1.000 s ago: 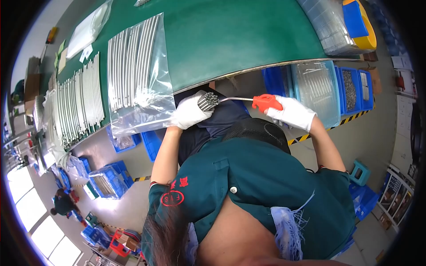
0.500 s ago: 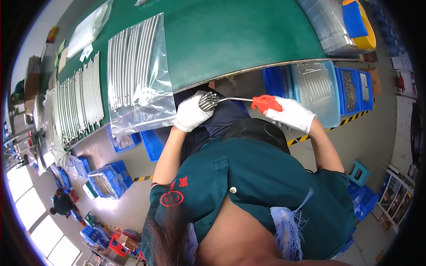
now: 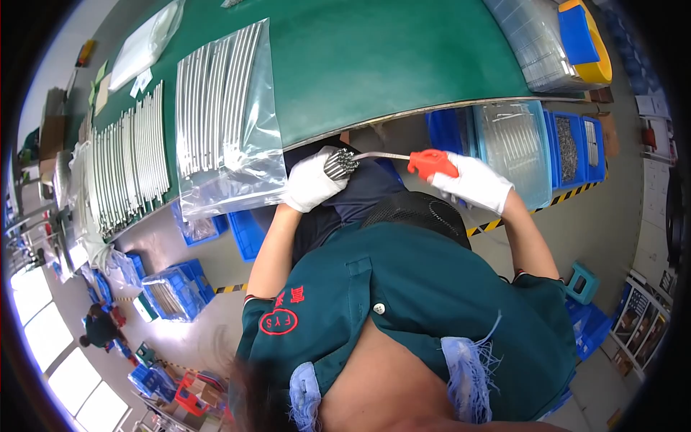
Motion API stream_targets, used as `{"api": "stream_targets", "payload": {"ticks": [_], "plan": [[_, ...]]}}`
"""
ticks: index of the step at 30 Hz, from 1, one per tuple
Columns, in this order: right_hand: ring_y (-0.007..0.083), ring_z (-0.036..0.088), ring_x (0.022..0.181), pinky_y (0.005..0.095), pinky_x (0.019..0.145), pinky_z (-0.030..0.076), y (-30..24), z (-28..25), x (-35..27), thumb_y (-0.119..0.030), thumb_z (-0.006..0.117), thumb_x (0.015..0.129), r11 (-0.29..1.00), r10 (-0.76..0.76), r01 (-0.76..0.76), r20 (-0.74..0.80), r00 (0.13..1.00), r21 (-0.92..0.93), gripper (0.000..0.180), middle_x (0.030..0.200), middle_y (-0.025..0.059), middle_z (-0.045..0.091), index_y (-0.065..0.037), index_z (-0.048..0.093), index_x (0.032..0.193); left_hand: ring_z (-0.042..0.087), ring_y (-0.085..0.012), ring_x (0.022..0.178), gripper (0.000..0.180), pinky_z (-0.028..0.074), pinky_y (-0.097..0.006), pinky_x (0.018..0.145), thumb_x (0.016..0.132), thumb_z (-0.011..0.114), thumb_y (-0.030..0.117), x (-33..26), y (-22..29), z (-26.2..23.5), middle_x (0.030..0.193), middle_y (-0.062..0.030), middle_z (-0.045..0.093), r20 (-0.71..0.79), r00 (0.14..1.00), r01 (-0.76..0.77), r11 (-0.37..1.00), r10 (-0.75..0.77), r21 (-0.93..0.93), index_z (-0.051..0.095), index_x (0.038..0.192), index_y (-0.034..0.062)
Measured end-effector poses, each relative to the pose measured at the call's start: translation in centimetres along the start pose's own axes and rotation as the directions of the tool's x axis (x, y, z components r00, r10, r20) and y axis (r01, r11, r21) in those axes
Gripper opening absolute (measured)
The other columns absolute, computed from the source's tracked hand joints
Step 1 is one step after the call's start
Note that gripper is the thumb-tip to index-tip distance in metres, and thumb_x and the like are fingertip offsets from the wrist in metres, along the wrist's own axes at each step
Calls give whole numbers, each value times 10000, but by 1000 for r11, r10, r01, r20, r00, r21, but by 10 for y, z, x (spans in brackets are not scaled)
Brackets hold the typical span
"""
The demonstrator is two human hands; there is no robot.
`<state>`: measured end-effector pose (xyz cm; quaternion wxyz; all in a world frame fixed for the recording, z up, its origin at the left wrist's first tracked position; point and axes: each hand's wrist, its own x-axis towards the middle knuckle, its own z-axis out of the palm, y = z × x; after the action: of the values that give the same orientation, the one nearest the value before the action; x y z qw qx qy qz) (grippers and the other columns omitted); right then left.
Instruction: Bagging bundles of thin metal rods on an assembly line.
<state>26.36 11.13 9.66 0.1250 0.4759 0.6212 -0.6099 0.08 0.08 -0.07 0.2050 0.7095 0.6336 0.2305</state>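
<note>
In a white glove, my left hand (image 3: 311, 185) is closed round a bundle of thin metal rods or tubes (image 3: 341, 164); their ends stick out toward the right. My right hand (image 3: 476, 187), gloved too, grips a red air blow gun (image 3: 432, 165). Its thin bent metal nozzle (image 3: 383, 155) reaches left, with the tip right at the bundle's ends; whether it touches them I cannot tell. Both hands are in front of the bench edge, above my lap. Beside my left hand, a clear plastic bag (image 3: 263, 155) with long metal tubes (image 3: 216, 101) overhangs the bench.
On the green bench (image 3: 374, 65), a row of metal tubes (image 3: 129, 155) lies far left. A clear container with a yellow and blue end (image 3: 586, 43) stands at the right. Blue bins (image 3: 565, 147) of small metal parts sit below the bench, right. Another person (image 3: 101, 327) is far off, lower left.
The blow gun's nozzle has shifted up slightly at the bundle's ends, and my right hand has tilted a little with it. My left hand keeps its hold almost unmoved.
</note>
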Motion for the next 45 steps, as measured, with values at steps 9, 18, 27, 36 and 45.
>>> {"api": "stream_targets", "payload": {"ticks": [9,18,27,36,45], "plan": [[35,461,530,188,461,391,8,-3,7,-367,622,824,997,-79,79,-30,996,-1,510,670,-45,527,-128,501,1258,600,-297,759,295,492,-355,689,701,676,218,3,-1,-5,824,-99,605,53,997,69,993,-64,-94,574,940,79],[88,521,597,246,558,439,-10,-1,3,-373,597,825,999,15,-15,7,1000,-36,431,733,10,581,-99,557,1156,599,-277,787,294,489,-345,712,695,678,217,1,-6,-2,866,-88,600,126,980,180,958,-155,-222,591,938,77],[122,541,600,264,591,455,-3,0,7,-386,581,826,991,-84,75,-83,993,-107,450,772,34,606,-108,549,1179,605,-268,808,322,491,-331,727,697,682,239,2,-1,-3,883,-88,609,59,990,137,968,-127,-211,589,958,75],[106,533,606,254,589,451,-14,1,8,-385,584,822,993,-79,74,-57,995,-89,478,777,19,604,-103,540,1206,603,-269,825,362,491,-344,736,697,677,263,2,-7,-1,911,-88,609,171,972,189,969,-162,-159,585,995,78],[91,499,585,248,570,437,-17,1,5,-384,604,820,998,-43,40,-54,998,-44,468,727,1,572,-96,549,1185,624,-236,814,372,492,-307,742,687,691,225,2,-5,-4,876,-87,634,150,963,255,936,-223,-242,580,1008,75]]}}
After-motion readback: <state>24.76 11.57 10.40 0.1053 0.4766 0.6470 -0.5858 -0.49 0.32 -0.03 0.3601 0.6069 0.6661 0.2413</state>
